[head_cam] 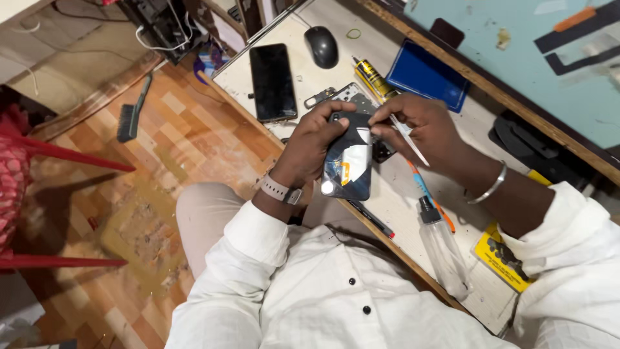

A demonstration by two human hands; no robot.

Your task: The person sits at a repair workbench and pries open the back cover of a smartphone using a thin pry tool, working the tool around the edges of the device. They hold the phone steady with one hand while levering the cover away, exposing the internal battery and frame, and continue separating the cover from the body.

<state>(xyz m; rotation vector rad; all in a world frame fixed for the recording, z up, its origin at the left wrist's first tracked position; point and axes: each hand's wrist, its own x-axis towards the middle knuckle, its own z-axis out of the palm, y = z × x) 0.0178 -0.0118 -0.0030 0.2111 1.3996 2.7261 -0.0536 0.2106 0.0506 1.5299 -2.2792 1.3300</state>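
Note:
My left hand [314,143] grips a dark glossy phone [349,169] by its upper left edge, holding it above the front edge of the workbench [387,194]. A white and orange sticker shows on the phone's back. My right hand [416,126] pinches the phone's upper right corner and holds a thin white tool [413,147] that points down to the right. A watch sits on my left wrist, a metal bangle on my right.
On the bench lie a second black phone [273,82], a computer mouse [321,46], a yellow glue tube [371,76], a blue case [426,75], a clear spray bottle [443,245], pens [429,197] and a yellow card [504,258]. A brush [131,115] lies on the tiled floor, left.

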